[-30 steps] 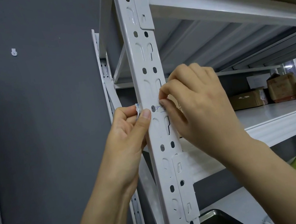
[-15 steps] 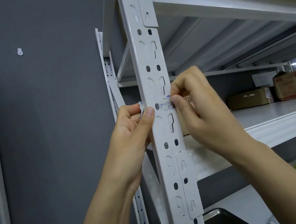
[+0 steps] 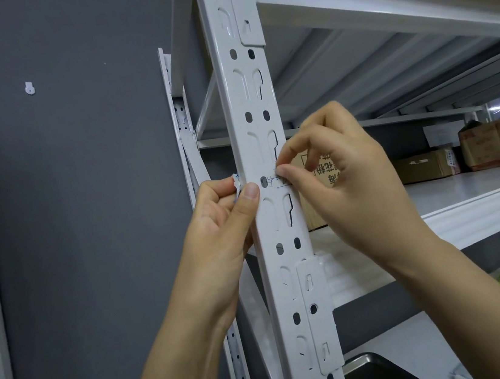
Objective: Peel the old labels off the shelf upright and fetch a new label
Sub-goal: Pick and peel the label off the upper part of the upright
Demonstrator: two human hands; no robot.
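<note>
The peeling looks partly done, with the fetching of a new label not yet begun. On the front face of the white perforated steel shelf upright [image 3: 273, 218], roughly at mid-height between two shelf brackets, one old white paper label with blue handwriting [image 3: 279, 182] is still stuck, lying just right of a round hole and reaching toward the upright's right edge. The right hand [image 3: 346, 183] is at that label: thumb and forefinger are pressed together in a pinch at its upper right part, apparently picking at an edge, though whether a corner has actually lifted is too small to tell. The left hand [image 3: 221, 221] wraps the upright's left edge at the same height, thumb flat on the front face, and its fingers are curled closed on a small crumpled scrap of white paper with a trace of blue [image 3: 237, 184], which by my judgement is a label already removed. So at least one piece seems to be off, one remains, and no fresh label is in sight anywhere. The remaining label looks thin and tightly bonded, flush with the painted metal, so it will probably tear in strips rather than come away whole. Behind the upright, brown cardboard boxes [image 3: 423, 166] sit on the white metal shelf [image 3: 481, 193], and the dark grey wall [image 3: 86, 211] lies to the left.
</note>
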